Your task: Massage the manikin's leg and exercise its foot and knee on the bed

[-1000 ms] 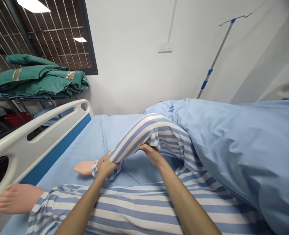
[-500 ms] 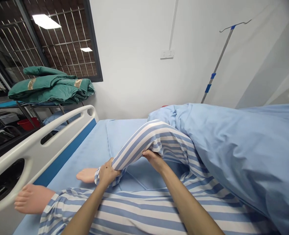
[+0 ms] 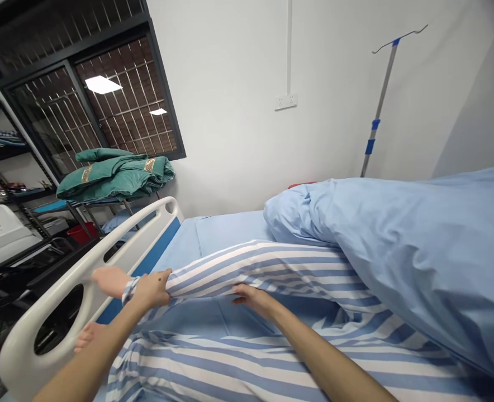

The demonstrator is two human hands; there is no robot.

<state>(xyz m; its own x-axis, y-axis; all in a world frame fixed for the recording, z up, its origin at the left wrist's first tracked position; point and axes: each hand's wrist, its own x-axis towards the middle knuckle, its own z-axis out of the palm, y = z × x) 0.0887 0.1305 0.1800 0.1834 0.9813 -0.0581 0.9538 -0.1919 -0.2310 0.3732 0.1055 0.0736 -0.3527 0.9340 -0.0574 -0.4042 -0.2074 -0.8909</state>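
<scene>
A manikin's leg (image 3: 264, 262) in blue-and-white striped trousers lies stretched across the bed, raised a little above the sheet. My left hand (image 3: 152, 289) is closed around its lower end, just above the bare foot (image 3: 110, 281). Under the knee, my right hand (image 3: 255, 298) lies against the lower edge of the trouser leg, its fingers loosely apart and not wrapped round it. The other striped leg (image 3: 230, 363) rests nearer to me; its foot (image 3: 90, 335) is partly hidden behind my left forearm.
A light-blue quilt (image 3: 398, 240) covers the upper body at right. The white footboard (image 3: 91, 262) stands at left, close to the feet. Beyond are a folded green quilt (image 3: 117, 178), a window (image 3: 125, 100) and a drip pole (image 3: 376, 117) near the wall.
The bent knee has come down and the leg has straightened. My left hand moved left with the ankle, carrying the foot towards the footboard. My right hand lowered slightly and loosened. The view shifted.
</scene>
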